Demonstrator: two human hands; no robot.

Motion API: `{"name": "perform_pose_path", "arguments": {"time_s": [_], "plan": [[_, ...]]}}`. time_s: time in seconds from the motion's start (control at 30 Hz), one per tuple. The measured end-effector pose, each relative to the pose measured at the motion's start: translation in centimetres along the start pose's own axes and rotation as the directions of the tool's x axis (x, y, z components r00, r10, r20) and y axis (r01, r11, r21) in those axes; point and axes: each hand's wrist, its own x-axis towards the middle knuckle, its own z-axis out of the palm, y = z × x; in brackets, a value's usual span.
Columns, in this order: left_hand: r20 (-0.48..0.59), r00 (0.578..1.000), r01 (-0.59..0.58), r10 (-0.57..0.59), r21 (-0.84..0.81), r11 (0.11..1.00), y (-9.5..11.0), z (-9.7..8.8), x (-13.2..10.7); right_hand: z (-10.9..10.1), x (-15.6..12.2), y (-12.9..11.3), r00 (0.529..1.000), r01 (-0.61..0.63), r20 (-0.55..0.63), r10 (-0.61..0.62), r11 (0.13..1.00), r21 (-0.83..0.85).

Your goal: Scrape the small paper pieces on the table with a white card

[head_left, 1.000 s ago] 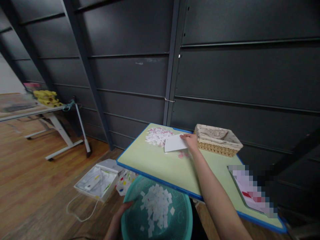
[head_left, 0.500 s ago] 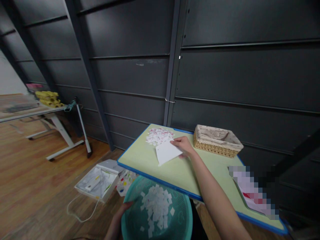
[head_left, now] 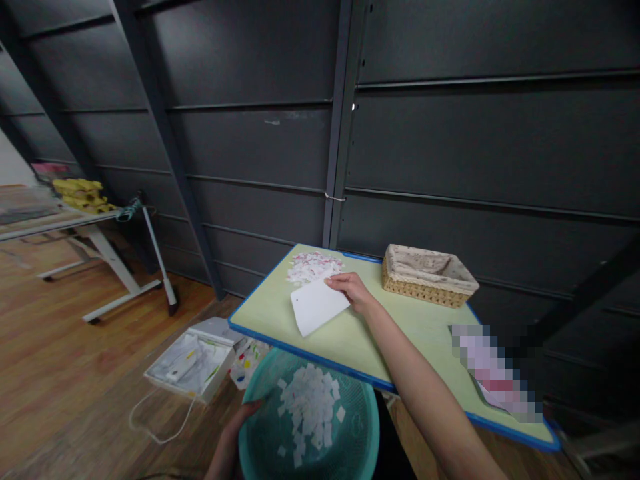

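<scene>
My right hand (head_left: 353,290) reaches across the green table (head_left: 410,333) and pinches a white card (head_left: 317,307) by its right edge, with the card's lower edge resting on the tabletop. Just beyond the card, at the table's far left corner, lies a pile of small white and pink paper scraps (head_left: 311,265). My left hand (head_left: 233,437) grips the left rim of a teal basin (head_left: 360,427) held below the table's near edge. Several white paper scraps (head_left: 307,410) lie inside the basin.
A wicker basket (head_left: 425,275) with a cloth lining stands at the table's far right. A blurred-out sheet (head_left: 493,373) lies at the near right. On the wooden floor to the left is a white tray (head_left: 187,360) with a cord. Another table (head_left: 60,217) stands far left.
My right hand has drawn the white card toward me and to the left, down past the scrap pile. The basin and my left hand have stayed about where they were.
</scene>
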Motion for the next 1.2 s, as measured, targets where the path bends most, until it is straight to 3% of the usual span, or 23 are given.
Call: {"name": "perform_pose_path", "arguments": {"time_s": [0.27, 0.43, 0.57, 0.63, 0.67, 0.73, 0.83, 0.9, 1.07, 1.2], "plan": [[-0.063, 0.998, 0.000, 0.002, 0.029, 1.000, 0.2, 0.9, -0.7, 0.6, 1.2, 0.9, 0.966, 0.126, -0.222, -0.134, 0.991, -0.051], [-0.114, 0.992, -0.048, 0.055, 0.065, 0.997, 0.2, 1.2, -1.3, 1.3, 0.6, 0.6, 0.985, 0.010, -0.174, -0.020, 0.998, -0.057], [-0.122, 0.991, -0.053, 0.059, 0.055, 0.997, -0.2, 0.6, -0.7, 1.3, 0.6, 0.3, 0.975, 0.095, -0.199, -0.098, 0.995, -0.027], [-0.139, 0.990, 0.006, -0.001, 0.034, 0.999, -0.6, 0.1, -0.1, 1.1, 0.5, 0.2, 0.970, 0.153, -0.194, -0.147, 0.988, 0.015], [-0.095, 0.995, -0.031, 0.033, 0.024, 0.999, -0.9, -0.1, 0.2, 0.9, 0.5, 0.1, 0.969, 0.173, -0.185, -0.164, 0.984, 0.035], [-0.063, 0.998, 0.015, -0.014, 0.011, 1.000, -1.4, -0.6, 0.8, 0.5, 0.4, 0.0, 0.974, 0.180, -0.155, -0.167, 0.981, 0.069], [-0.120, 0.983, 0.135, -0.137, -0.020, 0.991, -1.9, -1.0, 1.8, 0.0, 0.4, -0.1, 0.984, 0.152, -0.108, -0.139, 0.980, 0.127], [-0.111, 0.983, 0.141, -0.144, -0.034, 0.989, -2.3, -1.1, 2.4, -0.4, 0.6, -0.3, 0.983, 0.160, -0.120, -0.143, 0.975, 0.151], [-0.078, 0.968, 0.232, -0.237, -0.067, 0.970, -3.1, -1.3, 3.1, -1.7, 0.1, -1.3, 0.957, 0.160, -0.257, -0.136, 0.984, 0.074], [-0.078, 0.989, 0.125, -0.129, -0.052, 0.991, -3.4, -2.2, 3.0, -5.9, -4.2, -2.5, 0.909, 0.142, -0.392, -0.142, 0.989, -0.030]]}}
